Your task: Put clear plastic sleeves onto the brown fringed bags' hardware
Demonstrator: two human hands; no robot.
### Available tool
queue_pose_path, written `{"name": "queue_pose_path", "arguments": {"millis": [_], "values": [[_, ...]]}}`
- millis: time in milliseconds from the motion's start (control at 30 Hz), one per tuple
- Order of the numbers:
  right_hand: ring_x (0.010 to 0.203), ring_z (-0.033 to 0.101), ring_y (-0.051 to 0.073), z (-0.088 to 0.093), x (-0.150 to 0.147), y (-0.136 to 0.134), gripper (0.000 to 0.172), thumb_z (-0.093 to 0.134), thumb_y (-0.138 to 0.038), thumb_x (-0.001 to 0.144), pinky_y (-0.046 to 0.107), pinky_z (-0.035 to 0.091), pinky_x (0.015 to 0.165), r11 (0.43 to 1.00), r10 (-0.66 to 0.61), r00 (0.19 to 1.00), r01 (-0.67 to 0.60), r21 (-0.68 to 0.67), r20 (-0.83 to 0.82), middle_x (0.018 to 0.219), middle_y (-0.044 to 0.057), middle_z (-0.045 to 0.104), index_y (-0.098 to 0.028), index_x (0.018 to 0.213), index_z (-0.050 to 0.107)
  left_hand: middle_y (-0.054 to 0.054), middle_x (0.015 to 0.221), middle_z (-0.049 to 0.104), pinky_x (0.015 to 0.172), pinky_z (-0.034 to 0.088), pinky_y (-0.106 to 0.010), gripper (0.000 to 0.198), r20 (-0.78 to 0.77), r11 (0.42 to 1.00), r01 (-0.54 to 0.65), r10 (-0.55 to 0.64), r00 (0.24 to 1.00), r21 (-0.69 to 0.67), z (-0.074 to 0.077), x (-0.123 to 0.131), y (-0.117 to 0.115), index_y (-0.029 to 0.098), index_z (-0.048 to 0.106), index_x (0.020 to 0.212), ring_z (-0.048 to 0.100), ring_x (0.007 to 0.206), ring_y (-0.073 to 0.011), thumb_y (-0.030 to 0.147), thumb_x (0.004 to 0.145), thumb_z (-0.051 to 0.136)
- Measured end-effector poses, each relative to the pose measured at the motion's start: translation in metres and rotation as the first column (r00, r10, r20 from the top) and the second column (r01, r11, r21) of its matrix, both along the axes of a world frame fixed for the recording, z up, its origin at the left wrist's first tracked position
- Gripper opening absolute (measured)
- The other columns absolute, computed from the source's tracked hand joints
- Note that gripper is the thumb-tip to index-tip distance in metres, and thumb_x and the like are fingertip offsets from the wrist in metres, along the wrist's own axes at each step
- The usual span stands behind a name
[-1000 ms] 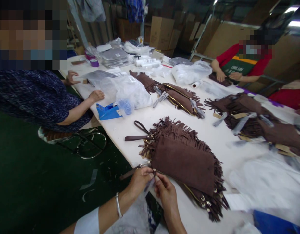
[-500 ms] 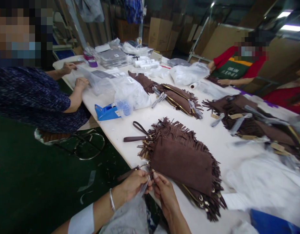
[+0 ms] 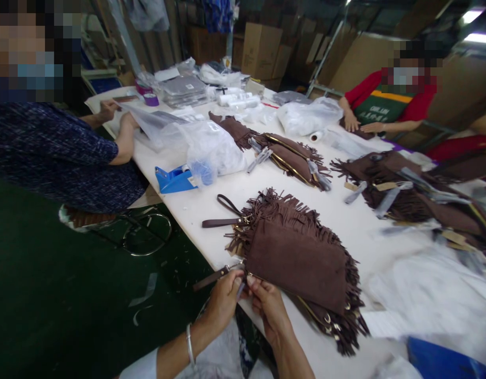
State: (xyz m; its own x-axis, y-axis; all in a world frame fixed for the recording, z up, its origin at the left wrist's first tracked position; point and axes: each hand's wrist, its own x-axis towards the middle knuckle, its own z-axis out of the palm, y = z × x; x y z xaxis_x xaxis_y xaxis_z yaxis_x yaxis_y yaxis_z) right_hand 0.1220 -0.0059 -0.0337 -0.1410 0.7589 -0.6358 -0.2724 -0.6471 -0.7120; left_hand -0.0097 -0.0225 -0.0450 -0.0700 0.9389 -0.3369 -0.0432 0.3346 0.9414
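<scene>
A brown fringed bag [image 3: 298, 263] lies on the white table [image 3: 195, 226], its zipper edge facing me. Its dark wrist strap [image 3: 221, 223] points left, and another brown strap [image 3: 211, 278] hangs over the table edge. At the bag's near left corner, my left hand [image 3: 223, 297] is closed on a strip of clear plastic wrap by the strap end. Close beside it, my right hand [image 3: 269, 302] pinches the bag's corner near the zipper end. The fingertips of both hands almost meet.
More brown fringed bags [image 3: 286, 152] lie beyond and at the right [image 3: 416, 195]. A blue tape dispenser [image 3: 175, 180] sits at the left edge, near plastic bags [image 3: 215, 142]. One person [image 3: 49, 152] handles plastic at left; another [image 3: 385, 105] works across the table.
My left wrist has turned more upright and its forearm has shifted right. The plastic between my hands hangs less visibly. Across the table, the person's hands have moved over the brown item.
</scene>
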Motion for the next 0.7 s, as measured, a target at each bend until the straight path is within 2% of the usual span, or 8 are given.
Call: {"name": "queue_pose_path", "arguments": {"millis": [67,133,233,300,400,500,600,700], "values": [[0.036,0.02,0.001,0.001,-0.002,0.0,0.046,0.079,-0.052,0.063,0.018,0.012,0.038,1.0,-0.004,1.0,0.004,-0.006,0.013,0.046,-0.006,0.045,-0.016,0.061,0.051,-0.009,0.099,0.067,0.084,0.044,-0.033,0.026,-0.054,0.997,-0.007,0.011,0.998,0.075,0.002,0.001,0.002,0.019,0.066,0.099,0.061,0.091,-0.0246,0.038,0.085,0.054],[0.036,0.027,0.002,0.002,-0.003,0.0,0.046,0.078,-0.053,0.063,0.018,0.014,0.038,1.0,-0.007,1.0,0.007,-0.004,0.013,0.047,-0.005,0.049,-0.016,0.062,0.051,-0.009,0.095,0.067,0.081,0.045,-0.033,0.027,-0.037,0.999,0.016,-0.015,0.999,0.048,0.003,0.002,0.004,0.019,0.066,0.098,0.061,0.088,-0.0243,0.039,0.086,0.053],[0.04,0.046,0.007,0.002,-0.004,-0.001,0.046,0.075,-0.055,0.067,0.019,0.02,0.04,1.0,0.01,1.0,-0.01,0.001,0.014,0.049,-0.003,0.052,-0.017,0.063,0.049,-0.009,0.09,0.065,0.064,0.047,-0.032,0.037,0.129,0.989,0.102,-0.087,0.988,-0.109,0.003,0.001,0.004,0.016,0.06,0.107,0.061,0.071,-0.0219,0.045,0.085,0.052],[0.042,0.052,0.01,0.002,-0.003,-0.002,0.046,0.074,-0.055,0.068,0.019,0.022,0.04,1.0,0.019,0.999,-0.019,-0.001,0.034,0.049,-0.003,0.052,-0.017,0.065,0.05,-0.009,0.09,0.064,0.061,0.047,-0.031,0.046,0.252,0.975,0.169,-0.13,0.959,-0.142,0.005,-0.002,0.001,0.013,0.054,0.116,0.061,0.069,-0.0205,0.045,0.082,0.059],[0.04,0.048,0.008,0.003,-0.002,-0.002,0.046,0.075,-0.055,0.066,0.018,0.022,0.04,1.0,0.005,0.998,-0.006,0.003,0.055,0.049,-0.004,0.051,-0.016,0.066,0.051,-0.01,0.095,0.064,0.068,0.047,-0.03,0.056,0.394,0.97,0.223,-0.17,0.903,-0.093,0.011,-0.008,-0.002,0.013,0.049,0.124,0.061,0.076,-0.0194,0.035,0.076,0.068],[0.037,0.038,0.004,0.005,-0.002,-0.002,0.046,0.077,-0.054,0.064,0.017,0.02,0.039,1.0,-0.019,0.999,0.018,0.012,0.048,0.049,-0.006,0.048,-0.015,0.064,0.052,-0.011,0.104,0.063,0.077,0.048,-0.031,0.057,0.45,0.966,0.251,-0.197,0.871,-0.064,0.012,-0.013,-0.003,0.016,0.05,0.125,0.061,0.088,-0.0217,0.024,0.072,0.068],[0.035,0.027,0.002,0.005,-0.002,-0.001,0.049,0.078,-0.055,0.061,0.018,0.019,0.037,0.999,-0.034,0.999,0.033,0.025,0.04,0.045,-0.007,0.044,-0.016,0.059,0.051,-0.011,0.115,0.062,0.091,0.045,-0.037,0.059,0.319,0.971,0.236,-0.217,0.923,-0.023,0.003,-0.016,-0.002,0.018,0.053,0.124,0.057,0.106,-0.0262,0.01,0.067,0.063],[0.036,0.024,0.001,0.001,-0.002,-0.002,0.049,0.079,-0.056,0.06,0.018,0.018,0.036,0.998,-0.047,0.998,0.046,0.032,0.035,0.046,-0.007,0.043,-0.016,0.059,0.051,-0.009,0.127,0.058,0.104,0.036,-0.041,0.065,0.019,0.982,0.181,-0.182,0.983,0.057,-0.008,-0.015,-0.004,0.021,0.053,0.127,0.05,0.119,-0.0269,0.002,0.064,0.057]]}}
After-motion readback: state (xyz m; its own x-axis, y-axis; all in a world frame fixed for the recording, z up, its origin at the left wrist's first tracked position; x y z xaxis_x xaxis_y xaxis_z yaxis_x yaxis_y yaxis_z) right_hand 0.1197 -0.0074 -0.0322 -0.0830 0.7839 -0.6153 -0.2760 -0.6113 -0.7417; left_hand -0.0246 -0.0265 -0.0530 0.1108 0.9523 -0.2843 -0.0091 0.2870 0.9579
